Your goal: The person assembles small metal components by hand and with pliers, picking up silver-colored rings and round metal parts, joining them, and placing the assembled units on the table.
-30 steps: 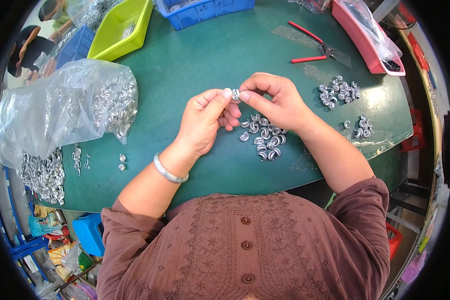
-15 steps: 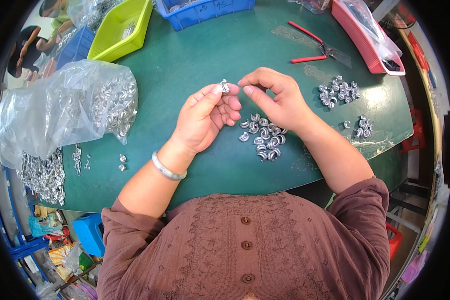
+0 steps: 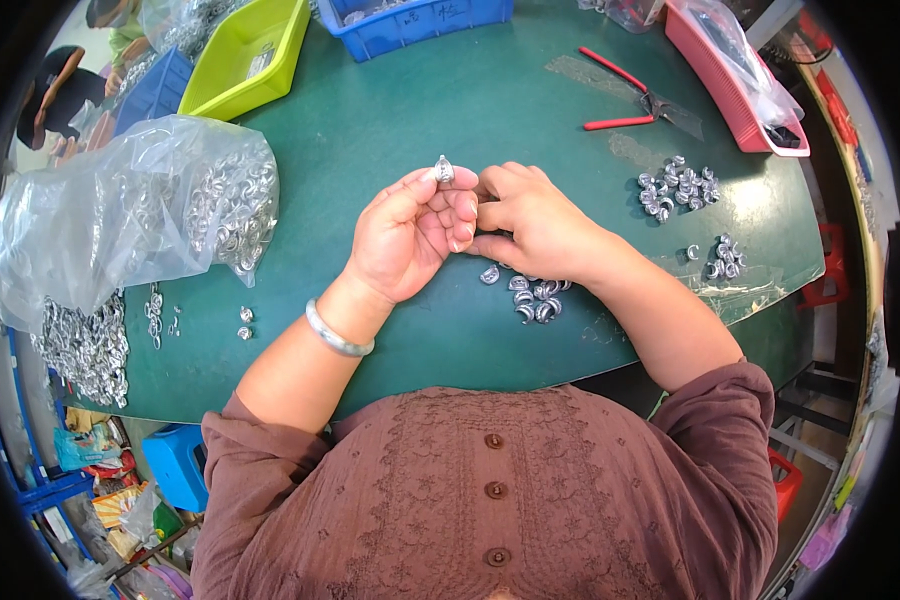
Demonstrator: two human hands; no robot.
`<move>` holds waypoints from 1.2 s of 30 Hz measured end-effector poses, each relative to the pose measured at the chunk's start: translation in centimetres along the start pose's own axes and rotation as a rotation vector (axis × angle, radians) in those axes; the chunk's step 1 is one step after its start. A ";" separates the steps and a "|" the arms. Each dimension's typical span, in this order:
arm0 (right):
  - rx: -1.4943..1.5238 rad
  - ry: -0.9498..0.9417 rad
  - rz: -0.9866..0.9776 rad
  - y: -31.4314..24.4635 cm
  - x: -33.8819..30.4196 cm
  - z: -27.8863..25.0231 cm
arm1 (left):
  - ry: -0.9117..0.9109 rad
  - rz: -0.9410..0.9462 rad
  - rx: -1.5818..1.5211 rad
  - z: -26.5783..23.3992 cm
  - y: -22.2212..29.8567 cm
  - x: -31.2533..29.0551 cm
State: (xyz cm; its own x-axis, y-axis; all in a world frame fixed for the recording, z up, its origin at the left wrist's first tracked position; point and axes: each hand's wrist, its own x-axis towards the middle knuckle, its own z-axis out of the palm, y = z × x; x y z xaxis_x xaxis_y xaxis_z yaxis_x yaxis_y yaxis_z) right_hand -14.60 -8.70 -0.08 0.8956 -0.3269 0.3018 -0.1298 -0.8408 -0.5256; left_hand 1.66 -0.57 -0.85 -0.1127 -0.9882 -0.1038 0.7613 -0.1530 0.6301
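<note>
My left hand is palm up and holds a small silver metal piece between thumb and forefinger, its other fingers curled. Right against those fingers is my right hand, back upward, with its fingers bent and drawn together; whatever they hold is hidden. Below my right hand lies a pile of curved silver metal pieces, partly covered by that hand. Two more heaps of similar pieces sit on the right, a larger heap and a smaller heap.
A plastic bag of silver parts and a loose chain-like heap lie left on the green table. Red-handled pliers lie far right by a pink basket. Green and blue bins stand behind. Other people are at far left.
My right hand has moved down and left, from above the pile to against my left fingers. The silver piece in my left hand has turned slightly upright.
</note>
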 end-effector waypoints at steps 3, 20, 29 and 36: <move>0.015 -0.026 0.007 -0.1 0.0 0.0 | 0.005 -0.016 -0.020 0.1 0.1 0.0; 0.311 0.334 -0.070 0.0 0.7 -1.1 | 0.221 0.060 0.485 1.4 0.1 -0.4; 0.368 0.367 -0.009 0.1 0.3 -0.9 | 0.180 0.438 0.805 1.5 -0.8 -0.3; 0.425 0.379 0.014 0.3 0.4 -0.7 | 0.191 0.353 0.717 1.4 -0.6 -0.5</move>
State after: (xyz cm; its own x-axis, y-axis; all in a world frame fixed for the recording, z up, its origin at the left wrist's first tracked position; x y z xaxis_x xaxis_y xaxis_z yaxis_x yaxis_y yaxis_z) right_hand -14.61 -9.38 0.47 0.6692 -0.5349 0.5157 0.1125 -0.6131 -0.7820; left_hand 0.31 -0.02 -0.10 0.2168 -0.9707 0.1042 0.1310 0.1347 0.9822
